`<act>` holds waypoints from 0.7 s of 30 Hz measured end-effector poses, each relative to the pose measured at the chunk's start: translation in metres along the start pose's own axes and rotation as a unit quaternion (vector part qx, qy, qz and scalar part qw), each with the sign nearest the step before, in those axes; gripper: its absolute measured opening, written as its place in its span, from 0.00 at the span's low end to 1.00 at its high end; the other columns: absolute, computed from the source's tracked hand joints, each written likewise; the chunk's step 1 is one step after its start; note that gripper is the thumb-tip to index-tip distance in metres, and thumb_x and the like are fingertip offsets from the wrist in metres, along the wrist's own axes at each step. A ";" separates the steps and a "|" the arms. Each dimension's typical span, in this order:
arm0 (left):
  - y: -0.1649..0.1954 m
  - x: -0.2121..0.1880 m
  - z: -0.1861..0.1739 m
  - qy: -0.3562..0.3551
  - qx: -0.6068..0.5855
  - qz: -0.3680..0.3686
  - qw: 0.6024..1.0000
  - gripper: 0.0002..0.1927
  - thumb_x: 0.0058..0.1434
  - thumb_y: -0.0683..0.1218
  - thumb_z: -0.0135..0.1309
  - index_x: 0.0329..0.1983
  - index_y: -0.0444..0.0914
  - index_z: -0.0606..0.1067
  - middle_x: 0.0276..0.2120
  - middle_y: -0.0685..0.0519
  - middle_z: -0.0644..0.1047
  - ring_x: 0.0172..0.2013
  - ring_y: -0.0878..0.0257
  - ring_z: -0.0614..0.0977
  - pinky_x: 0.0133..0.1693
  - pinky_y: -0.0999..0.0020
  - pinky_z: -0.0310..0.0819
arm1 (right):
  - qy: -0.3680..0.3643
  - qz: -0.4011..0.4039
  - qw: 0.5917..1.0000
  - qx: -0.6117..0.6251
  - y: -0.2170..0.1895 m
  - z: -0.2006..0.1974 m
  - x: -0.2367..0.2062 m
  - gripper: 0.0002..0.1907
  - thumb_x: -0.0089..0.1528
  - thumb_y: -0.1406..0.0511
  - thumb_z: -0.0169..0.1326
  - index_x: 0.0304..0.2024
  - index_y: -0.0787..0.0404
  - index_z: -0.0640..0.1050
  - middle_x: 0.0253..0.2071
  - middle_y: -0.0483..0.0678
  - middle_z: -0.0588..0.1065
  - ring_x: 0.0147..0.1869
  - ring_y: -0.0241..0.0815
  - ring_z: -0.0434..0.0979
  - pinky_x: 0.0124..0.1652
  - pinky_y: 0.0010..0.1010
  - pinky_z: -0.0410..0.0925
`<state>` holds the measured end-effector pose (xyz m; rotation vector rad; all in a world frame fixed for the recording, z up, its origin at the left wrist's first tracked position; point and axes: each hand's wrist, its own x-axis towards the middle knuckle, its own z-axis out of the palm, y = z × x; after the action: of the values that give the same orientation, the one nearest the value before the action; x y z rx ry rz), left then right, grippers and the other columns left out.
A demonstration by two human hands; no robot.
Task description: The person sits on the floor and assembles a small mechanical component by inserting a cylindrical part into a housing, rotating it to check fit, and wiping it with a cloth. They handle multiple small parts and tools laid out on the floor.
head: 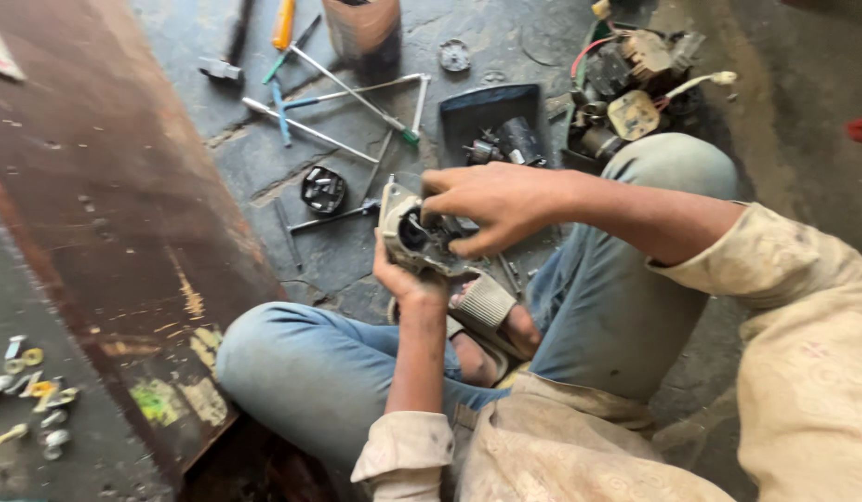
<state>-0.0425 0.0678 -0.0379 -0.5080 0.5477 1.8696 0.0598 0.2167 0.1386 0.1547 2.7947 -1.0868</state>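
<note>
A pale metal motor housing (pixel 400 232) with a dark round opening sits above my crossed legs. My left hand (pixel 405 281) cups it from below and grips it. My right hand (pixel 487 206) lies over its top and right side, fingers curled onto the dark inner part (pixel 429 237). I sit on the stone floor in blue jeans and a cream shirt, with a sandal (pixel 482 302) just under the housing.
Long screwdrivers and metal rods (pixel 343 93) lie on the floor ahead, beside a small black round part (pixel 323 190). A dark tray (pixel 491 116) holds motor pieces; more wired parts (pixel 626 88) lie at the right. A brown board (pixel 115 204) slopes at the left with small metal bits (pixel 31 390).
</note>
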 end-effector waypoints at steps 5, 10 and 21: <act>0.000 0.004 -0.017 0.013 0.035 0.013 0.999 0.27 0.71 0.61 0.38 0.59 0.38 0.75 0.52 0.46 0.79 0.51 0.48 0.80 0.56 0.49 0.74 | 0.061 0.009 0.998 -0.024 0.012 0.000 -0.003 0.26 0.55 0.56 0.61 0.48 0.66 0.74 0.48 0.61 0.68 0.52 0.62 0.71 0.47 0.47 0.68; 0.001 0.011 -0.019 0.032 0.031 0.013 0.999 0.27 0.72 0.60 0.39 0.59 0.38 0.76 0.53 0.47 0.80 0.52 0.49 0.81 0.56 0.52 0.75 | 0.028 0.123 0.986 -0.113 0.014 -0.008 0.000 0.25 0.54 0.53 0.62 0.44 0.64 0.73 0.46 0.55 0.71 0.54 0.58 0.72 0.46 0.47 0.71; 0.003 0.013 -0.017 0.023 0.033 0.027 0.999 0.28 0.71 0.59 0.39 0.59 0.36 0.75 0.50 0.43 0.80 0.49 0.46 0.82 0.54 0.43 0.77 | -0.146 0.160 0.962 -0.166 0.085 -0.021 0.026 0.26 0.52 0.57 0.64 0.51 0.58 0.77 0.56 0.53 0.70 0.58 0.57 0.74 0.50 0.49 0.71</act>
<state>-0.0482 0.0660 -0.0587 -0.4987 0.6572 1.8891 0.0451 0.2942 0.0931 0.3618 2.5209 -0.5103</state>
